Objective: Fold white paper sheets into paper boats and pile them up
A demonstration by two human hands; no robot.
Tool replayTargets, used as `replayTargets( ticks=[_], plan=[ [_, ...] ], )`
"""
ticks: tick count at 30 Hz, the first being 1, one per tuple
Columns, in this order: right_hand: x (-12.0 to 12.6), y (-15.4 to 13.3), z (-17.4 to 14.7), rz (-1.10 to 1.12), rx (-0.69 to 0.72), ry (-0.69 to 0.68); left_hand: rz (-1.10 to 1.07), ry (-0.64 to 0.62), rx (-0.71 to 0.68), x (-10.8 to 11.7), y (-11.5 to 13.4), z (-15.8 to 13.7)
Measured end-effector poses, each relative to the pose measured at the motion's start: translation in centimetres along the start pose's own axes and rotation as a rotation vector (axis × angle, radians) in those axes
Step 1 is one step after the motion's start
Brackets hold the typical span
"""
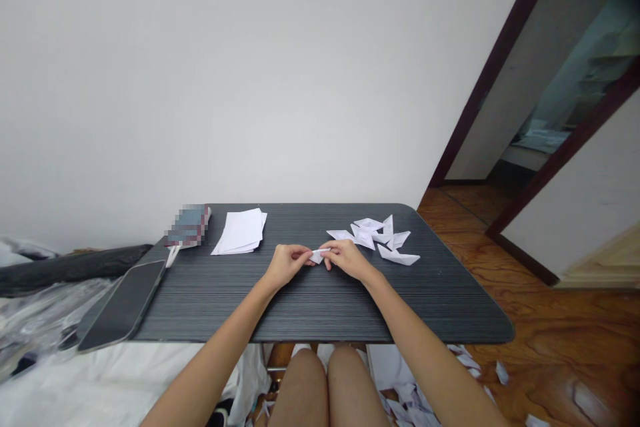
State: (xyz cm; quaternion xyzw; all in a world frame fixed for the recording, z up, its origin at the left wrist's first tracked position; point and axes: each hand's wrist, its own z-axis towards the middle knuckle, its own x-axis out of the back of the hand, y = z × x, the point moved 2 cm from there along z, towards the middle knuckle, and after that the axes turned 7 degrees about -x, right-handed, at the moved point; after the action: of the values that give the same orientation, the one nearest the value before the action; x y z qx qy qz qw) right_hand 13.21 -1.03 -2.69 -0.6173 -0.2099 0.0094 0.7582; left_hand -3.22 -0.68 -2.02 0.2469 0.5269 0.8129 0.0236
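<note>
Between my two hands, just above the dark table, is a small piece of folded white paper [319, 255]. My left hand [289, 263] pinches its left end with thumb and fingers. The right end is gripped by my right hand [349, 259], its fingers curled over the top. Parts of the paper are hidden behind the fingers. Just beyond my right hand lie several white folded paper boats [363, 235], loosely piled, with one boat [399, 256] a little nearer to me. A stack of white paper sheets [243, 230] rests to the upper left of my left hand.
The black ribbed table [200, 307] stands against a white wall. At its left are a dark tablet-like slab [123, 307] and a partly blurred box [189, 225]. Paper scraps [407, 400] litter the floor beneath, and a doorway is at right.
</note>
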Motion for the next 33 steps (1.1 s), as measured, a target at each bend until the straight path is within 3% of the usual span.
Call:
replayTargets(
  ticks=[14, 18, 23, 28, 33],
  plan=[
    [0.2, 0.1, 0.5, 0.118, -0.015, -0.055, 0.129, -0.062, -0.123, 0.0, 0.2, 0.0],
    [0.2, 0.0, 0.8, 0.16, -0.001, 0.011, 0.08, -0.075, -0.108, 0.1, 0.1, 0.0],
    [-0.6, 0.0, 0.9, 0.192, 0.031, 0.188, 0.149, -0.058, -0.166, -0.3, 1.0, 0.1],
    [-1.6, 0.4, 1.0, 0.153, 0.051, 0.147, 0.107, -0.043, -0.14, -0.9, 0.5, 0.3],
    [-1.2, 1.4, 1.3, -0.025, 0.03, 0.184, 0.09, -0.019, -0.102, -1.0, -0.1, 0.6]
  ],
)
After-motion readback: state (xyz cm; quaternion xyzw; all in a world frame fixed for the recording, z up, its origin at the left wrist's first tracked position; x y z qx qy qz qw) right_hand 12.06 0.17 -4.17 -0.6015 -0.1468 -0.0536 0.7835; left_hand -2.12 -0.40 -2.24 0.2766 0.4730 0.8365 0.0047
